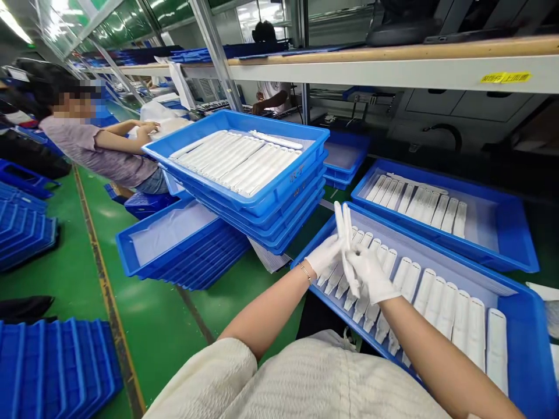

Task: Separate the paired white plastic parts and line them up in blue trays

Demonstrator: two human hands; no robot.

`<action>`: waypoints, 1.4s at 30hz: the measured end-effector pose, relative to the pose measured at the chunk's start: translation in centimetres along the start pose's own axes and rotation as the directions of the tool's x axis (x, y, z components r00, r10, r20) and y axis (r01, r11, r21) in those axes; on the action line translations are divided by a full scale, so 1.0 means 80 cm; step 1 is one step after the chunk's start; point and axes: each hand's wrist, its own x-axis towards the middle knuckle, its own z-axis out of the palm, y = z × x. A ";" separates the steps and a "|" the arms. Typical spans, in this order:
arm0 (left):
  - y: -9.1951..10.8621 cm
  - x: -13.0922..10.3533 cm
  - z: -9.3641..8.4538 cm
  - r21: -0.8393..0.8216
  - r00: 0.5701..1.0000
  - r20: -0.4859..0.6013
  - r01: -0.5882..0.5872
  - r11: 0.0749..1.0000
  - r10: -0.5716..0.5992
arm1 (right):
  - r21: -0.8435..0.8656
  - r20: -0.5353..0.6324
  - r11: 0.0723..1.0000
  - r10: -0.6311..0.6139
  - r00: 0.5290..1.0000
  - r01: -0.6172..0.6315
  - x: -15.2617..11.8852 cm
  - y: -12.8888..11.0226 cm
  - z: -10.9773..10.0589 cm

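My left hand [324,256], in a white glove, is closed around the lower part of two slim white pieces [342,224] that stand upright side by side. My right hand [372,272], gloved as well, meets it from the other side with its fingers pinched on the same pieces. Both hands are above a blue tray [522,326] in front of me. A row of similar long white pieces [448,311] lies in that tray, partly covered by my right hand and forearm. What these pieces are exactly I cannot tell.
Left of my hands stands a stack of blue trays [279,218], its top one filled with white pieces [238,160]. Behind is another blue tray [515,233] with more pieces. A shelf edge [393,71] runs overhead. A co-worker [117,145] sits at the left.
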 end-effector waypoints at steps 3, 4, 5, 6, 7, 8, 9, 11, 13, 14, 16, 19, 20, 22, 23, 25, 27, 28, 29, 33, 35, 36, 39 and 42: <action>-0.007 -0.007 0.001 -0.099 0.998 0.044 0.040 0.994 -0.036 | 0.048 0.016 0.999 -0.023 1.000 0.022 -0.011 0.011 0.031; -0.009 -0.009 -0.001 -0.110 0.998 0.044 0.048 0.993 -0.043 | 0.056 0.013 0.997 -0.044 0.999 0.043 -0.015 0.013 0.036; -0.010 -0.011 -0.002 -0.113 0.998 0.047 0.057 0.992 -0.052 | 0.063 0.008 0.996 -0.066 0.998 0.065 -0.018 0.014 0.039; -0.011 -0.012 -0.004 -0.108 0.997 0.051 0.067 0.992 -0.062 | 0.071 0.002 0.994 -0.086 0.996 0.086 -0.020 0.016 0.041; -0.011 -0.013 -0.006 -0.096 0.996 0.057 0.077 0.992 -0.072 | 0.082 -0.003 0.991 -0.102 0.995 0.102 -0.022 0.018 0.042; -0.010 -0.013 -0.008 -0.077 0.995 0.064 0.087 0.993 -0.082 | 0.098 -0.005 0.989 -0.110 0.994 0.110 -0.023 0.021 0.043; -0.009 -0.012 -0.008 -0.053 0.993 0.071 0.095 0.994 -0.092 | 0.117 -0.006 0.987 -0.111 0.994 0.111 -0.024 0.025 0.043; -0.005 -0.008 -0.009 0.007 0.991 0.077 0.111 0.994 -0.111 | 0.158 -0.010 0.982 -0.098 0.995 0.099 -0.025 0.034 0.043; 0.000 -0.003 -0.009 0.084 0.988 0.075 0.128 0.988 -0.135 | 0.184 -0.032 0.980 -0.074 0.997 0.078 -0.026 0.044 0.040; 0.003 0.000 -0.009 0.128 0.987 0.069 0.138 0.982 -0.148 | 0.185 -0.046 0.980 -0.061 0.997 0.068 -0.026 0.048 0.036; 0.009 0.007 -0.011 0.221 0.983 0.051 0.159 0.962 -0.174 | 0.155 -0.065 0.987 -0.040 0.997 0.050 -0.024 0.058 0.024; 0.014 0.016 -0.019 0.362 0.977 0.016 0.193 0.912 -0.213 | 0.023 -0.080 0.999 -0.031 0.996 0.033 -0.017 0.075 -0.013; 0.015 0.018 -0.022 0.409 0.974 0.003 0.205 0.889 -0.226 | -0.038 -0.087 0.999 -0.039 0.995 0.036 -0.012 0.083 -0.030; 0.013 0.022 -0.028 0.499 0.967 -0.026 0.232 0.835 -0.254 | -0.170 -0.096 0.984 -0.078 0.992 0.061 0.000 0.101 -0.068; 0.011 0.024 -0.030 0.542 0.963 -0.040 0.245 0.804 -0.267 | -0.240 -0.099 0.967 -0.106 0.989 0.079 0.007 0.111 -0.089; 0.005 0.027 -0.030 0.622 0.955 -0.069 0.268 0.735 -0.289 | -0.392 -0.093 0.912 -0.173 0.981 0.124 0.019 0.132 -0.132; -0.001 0.030 -0.028 0.688 0.949 -0.089 0.279 0.670 -0.304 | -0.533 -0.076 0.830 -0.241 0.968 0.165 0.029 0.151 -0.171; -0.003 0.031 -0.025 0.714 0.946 -0.095 0.281 0.642 -0.309 | -0.594 -0.064 0.784 -0.271 0.961 0.182 0.032 0.159 -0.187; -0.005 0.033 -0.023 0.734 0.945 -0.099 0.281 0.618 -0.312 | -0.646 -0.047 0.737 -0.297 0.954 0.198 0.034 0.166 -0.201; -0.007 0.037 -0.014 0.787 0.950 -0.090 0.252 0.563 -0.299 | -0.791 0.011 0.564 -0.376 0.927 0.238 0.038 0.190 -0.235; -0.007 0.036 -0.011 0.808 0.957 -0.080 0.226 0.544 -0.279 | -0.830 0.034 0.499 -0.403 0.915 0.251 0.040 0.201 -0.242; -0.008 0.035 -0.010 0.819 0.961 -0.076 0.213 0.533 -0.267 | -0.844 0.045 0.472 -0.412 0.910 0.255 0.040 0.206 -0.243; -0.011 0.033 -0.007 0.852 0.971 -0.062 0.172 0.495 -0.231 | -0.871 0.075 0.415 -0.417 0.906 0.263 0.040 0.220 -0.245; -0.013 0.031 -0.003 0.884 0.979 -0.042 0.128 0.449 -0.197 | -0.889 0.083 0.384 -0.399 0.913 0.248 0.036 0.229 -0.246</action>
